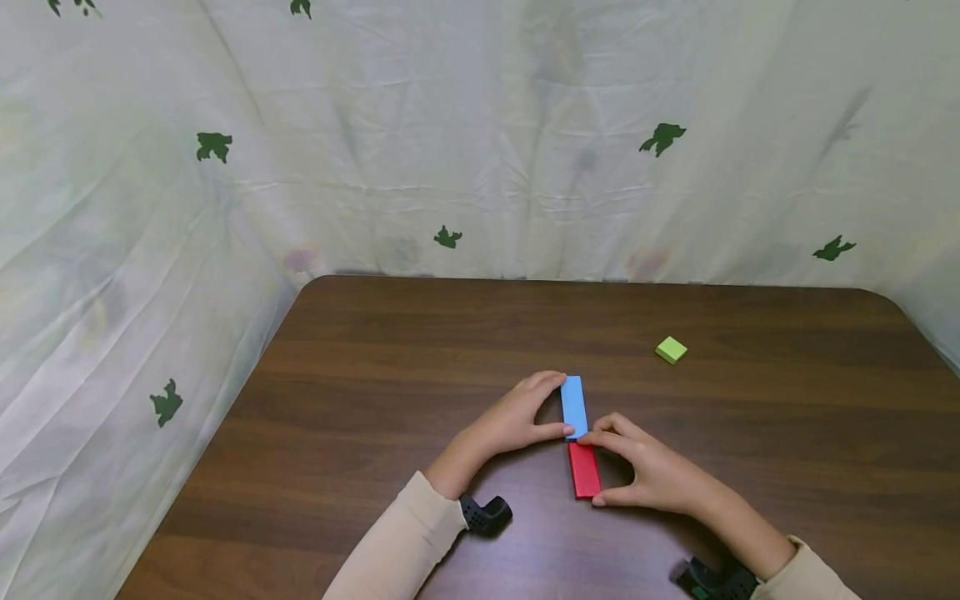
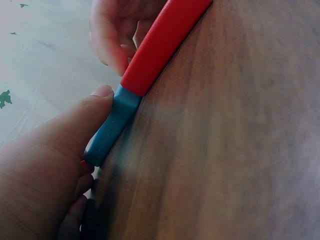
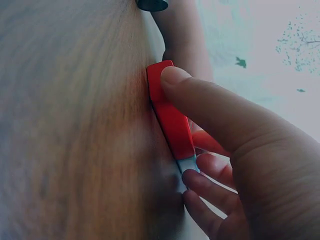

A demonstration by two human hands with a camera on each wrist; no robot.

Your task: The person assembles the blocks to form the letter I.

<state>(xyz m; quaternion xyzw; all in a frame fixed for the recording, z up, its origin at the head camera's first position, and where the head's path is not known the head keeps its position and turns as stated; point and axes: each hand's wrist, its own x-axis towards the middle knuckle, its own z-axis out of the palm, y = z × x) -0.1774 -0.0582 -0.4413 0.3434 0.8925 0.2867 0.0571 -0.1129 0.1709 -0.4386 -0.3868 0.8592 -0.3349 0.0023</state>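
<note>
A blue block [image 1: 573, 406] and a red block [image 1: 583, 471] lie end to end on the brown table, the blue one farther from the person. My left hand [image 1: 517, 422] holds the blue block by its two ends, thumb near the joint and fingers at the far end. With the thumb at its near end and the fingers at its far end, my right hand [image 1: 651, 468] grips the red block. In the left wrist view the red block [image 2: 162, 47] butts against the blue block [image 2: 112, 127]. The right wrist view has the right thumb pressed on the red block [image 3: 172, 120].
A small light green block [image 1: 671, 350] lies farther back on the right of the table [image 1: 420, 333]. Behind the table hangs a pale curtain [image 1: 480, 150] with green leaf shapes. Black wrist cameras [image 1: 487, 517] sit at both cuffs, low over the tabletop.
</note>
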